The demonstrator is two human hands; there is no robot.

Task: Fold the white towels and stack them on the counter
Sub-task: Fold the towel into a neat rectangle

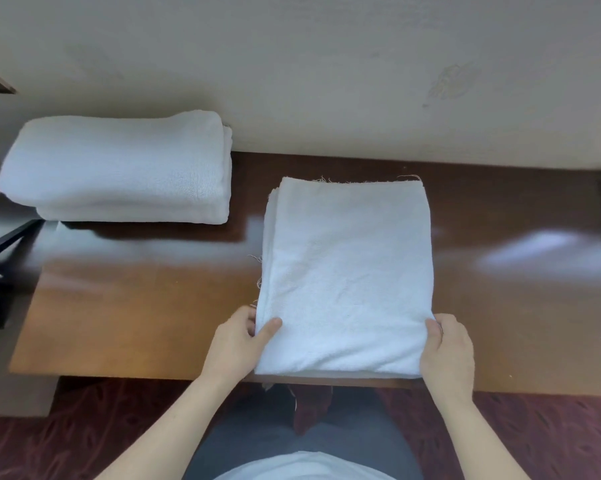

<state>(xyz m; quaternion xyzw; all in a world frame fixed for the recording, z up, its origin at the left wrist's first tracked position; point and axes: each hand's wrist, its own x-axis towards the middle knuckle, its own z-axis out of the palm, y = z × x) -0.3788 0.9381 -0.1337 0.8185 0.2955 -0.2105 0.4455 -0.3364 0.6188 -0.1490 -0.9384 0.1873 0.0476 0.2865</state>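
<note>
White shirt front [302,467] fills the bottom of the view, and beyond it spreads the counter [136,306], the broad brown top set against the wall [326,81]. At the counter's far-left corner sits the stack of folded towels [119,164], thick and squared. On the counter's middle, running from its near edge toward the wall, lies the towel [347,271] in work, already a narrow rectangle several layers deep. Look at the grip: the left hand [238,344] pinches the near-left corner, thumb on top and fingers tucked under, while the right hand [448,351] holds the near-right corner, fingers curled round the edge. The next fold looks due, near end carried over to the far end. Done well, both corners rise together and level, layers held tight so none slip, landing flush on the far edge, where frayed threads [409,177] stick out. Then a flat press along the crease, and off to the counter's far-left corner, onto the stack.
</note>
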